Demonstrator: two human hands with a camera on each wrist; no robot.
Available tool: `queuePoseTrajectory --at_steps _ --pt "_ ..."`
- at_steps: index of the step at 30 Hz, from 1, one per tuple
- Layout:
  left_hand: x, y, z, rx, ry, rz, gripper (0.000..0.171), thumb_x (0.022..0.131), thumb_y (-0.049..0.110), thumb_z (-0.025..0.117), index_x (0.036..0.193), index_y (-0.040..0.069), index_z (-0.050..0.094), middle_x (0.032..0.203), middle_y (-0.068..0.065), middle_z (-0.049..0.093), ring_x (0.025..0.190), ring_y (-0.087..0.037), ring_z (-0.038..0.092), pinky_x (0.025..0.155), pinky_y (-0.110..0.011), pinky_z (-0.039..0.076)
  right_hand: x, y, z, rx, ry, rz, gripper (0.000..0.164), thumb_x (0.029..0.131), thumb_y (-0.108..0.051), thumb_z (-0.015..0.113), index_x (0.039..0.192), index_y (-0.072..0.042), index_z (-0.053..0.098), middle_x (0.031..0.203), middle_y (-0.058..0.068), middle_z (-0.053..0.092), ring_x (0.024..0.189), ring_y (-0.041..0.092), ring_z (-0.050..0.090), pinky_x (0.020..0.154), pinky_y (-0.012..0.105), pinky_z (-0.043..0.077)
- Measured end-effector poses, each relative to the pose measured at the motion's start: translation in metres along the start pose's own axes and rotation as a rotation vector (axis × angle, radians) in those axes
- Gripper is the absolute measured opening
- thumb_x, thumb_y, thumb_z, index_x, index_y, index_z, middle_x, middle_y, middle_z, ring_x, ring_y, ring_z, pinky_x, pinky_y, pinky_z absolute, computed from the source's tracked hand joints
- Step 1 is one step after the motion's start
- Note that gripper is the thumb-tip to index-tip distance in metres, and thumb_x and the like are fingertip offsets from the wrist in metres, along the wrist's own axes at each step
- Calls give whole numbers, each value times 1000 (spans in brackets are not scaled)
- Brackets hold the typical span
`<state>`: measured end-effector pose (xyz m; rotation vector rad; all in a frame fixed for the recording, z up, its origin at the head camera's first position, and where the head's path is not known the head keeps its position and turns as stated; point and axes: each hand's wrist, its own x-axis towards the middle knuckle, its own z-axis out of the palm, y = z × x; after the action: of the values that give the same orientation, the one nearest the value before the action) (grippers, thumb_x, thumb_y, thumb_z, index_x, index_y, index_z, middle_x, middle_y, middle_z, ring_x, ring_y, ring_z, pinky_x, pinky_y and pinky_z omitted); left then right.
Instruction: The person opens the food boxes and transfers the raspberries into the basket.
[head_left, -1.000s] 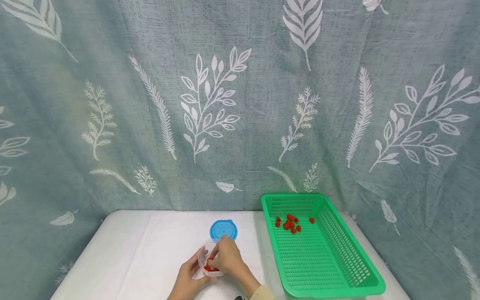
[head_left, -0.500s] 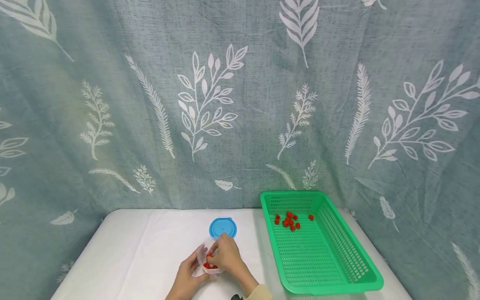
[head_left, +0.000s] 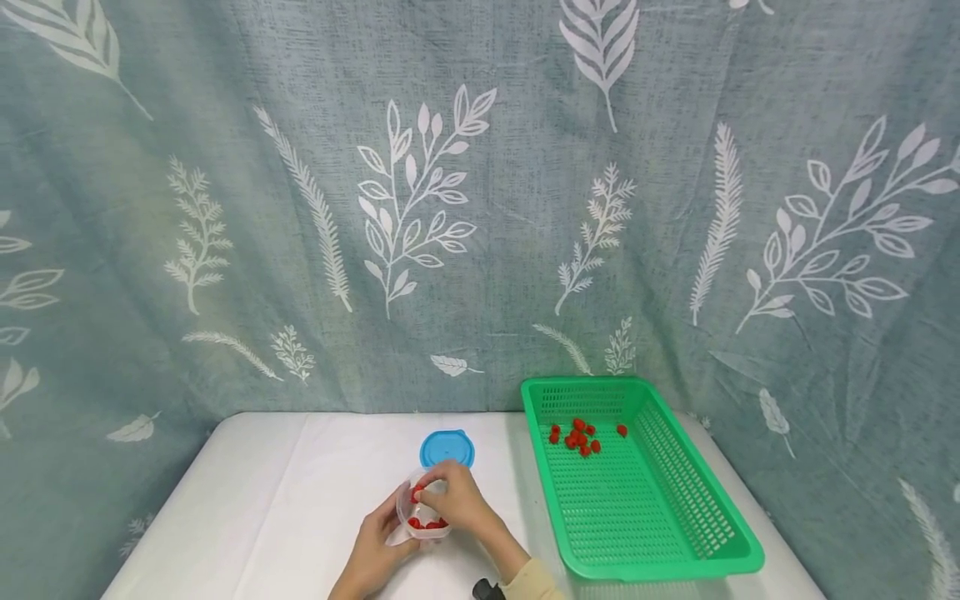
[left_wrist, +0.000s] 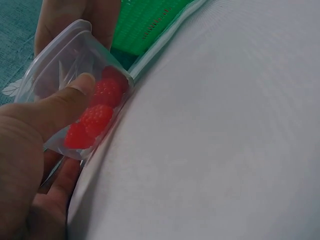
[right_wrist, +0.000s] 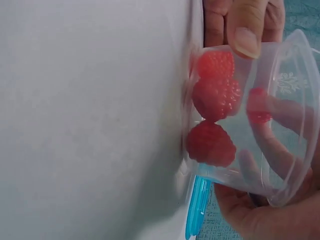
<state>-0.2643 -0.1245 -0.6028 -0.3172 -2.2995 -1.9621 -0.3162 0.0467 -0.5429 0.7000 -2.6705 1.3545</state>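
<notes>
My left hand (head_left: 373,546) grips a small clear plastic container (left_wrist: 62,67) on the white table, thumb on the near side and fingers round the far side. Several red raspberries (right_wrist: 212,142) lie along its bottom. With thumb and fingers reaching into the container's mouth, my right hand (head_left: 461,500) pinches one raspberry (right_wrist: 258,106) above the others; it shows through the clear wall in the right wrist view. Just behind the container, a blue lid (head_left: 447,447) lies flat, partly overlapped by the right hand in the head view.
A large green plastic basket (head_left: 660,570) stands on the right of the table, with several raspberries (head_left: 579,438) toward its back. White cloth (head_left: 270,500) covers the table. A patterned grey-green curtain (head_left: 480,250) hangs behind and at both sides.
The right hand has risen slightly from the container's bottom with a raspberry between its fingers, so more of the berries below show. The left hand stays on the container.
</notes>
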Motion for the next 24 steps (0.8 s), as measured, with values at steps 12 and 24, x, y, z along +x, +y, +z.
queuePoseTrajectory --at_steps 12,24 --pt "1 -4 1 5 -2 23 87 74 2 88 151 2 46 145 -18 58 137 -34 52 108 -15 44 -7 -4 -10 132 187 -10 10 88 -14 77 92 -5 79 124 24 66 124 41 57 105 67 45" --pt "1 -1 1 22 10 15 89 75 5 88 152 1 44 147 -18 56 139 -34 50 111 -18 43 -21 -24 -31 278 255 37 15 92 -19 76 101 -7 78 113 11 72 114 34 62 99 55 54"
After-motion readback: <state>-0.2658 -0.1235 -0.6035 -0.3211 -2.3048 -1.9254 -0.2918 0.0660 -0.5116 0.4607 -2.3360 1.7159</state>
